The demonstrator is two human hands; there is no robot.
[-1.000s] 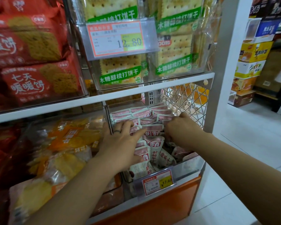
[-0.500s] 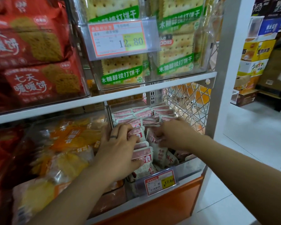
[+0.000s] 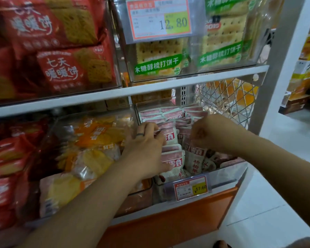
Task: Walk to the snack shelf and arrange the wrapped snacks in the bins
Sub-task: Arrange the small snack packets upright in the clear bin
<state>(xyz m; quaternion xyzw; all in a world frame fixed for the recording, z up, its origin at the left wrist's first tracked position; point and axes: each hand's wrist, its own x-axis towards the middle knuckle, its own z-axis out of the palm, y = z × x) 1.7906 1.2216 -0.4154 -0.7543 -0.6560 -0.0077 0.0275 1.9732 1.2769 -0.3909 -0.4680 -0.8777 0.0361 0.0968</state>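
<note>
Clear bin (image 3: pixel 227 174) sits at the lower end of the shelf unit, packed w/ pink-and-white snack pkts (image 3: pixel 174 158) in rows running front to back. Pkts near bin's front stand on end: long axis approx vertical, tops tipped back a bit, printed faces toward bin's front wall, lettering running down them. Pkts toward bin's back overlap like shingles, w/ mostly their pink top bands showing.

Left hand (image 3: pixel 147 151), ring (image 3: pixel 139 134) on one finger, reaches in over bin's left wall. Its fingers are curled over the top edges of pkts in the left row and the thumb lies across the face of a front pkt, so it grips them. Right hand (image 3: pixel 209 133) is over bin's middle, fingers bent in tight, pinching the top edge of an upright pkt. It's blurred, so exact finger placement is unclear.

Price tag (image 3: pixel 191 187) reading 17.60 is clipped to bin's front wall. Wire mesh panel (image 3: pixel 225 101) stands just behind bin's far corner. Yellow-orange snack bags (image 3: pixel 97 140) fill the compartment next to bin's left wall. Above bin, over a white shelf board (image 3: pixel 97 97), are cracker packs (image 3: pixel 159 58) w/ green bands and a 12.80 tag (image 3: pixel 161 18). Up and left of bin are red biscuit packs (image 3: pixel 61 68).
</note>
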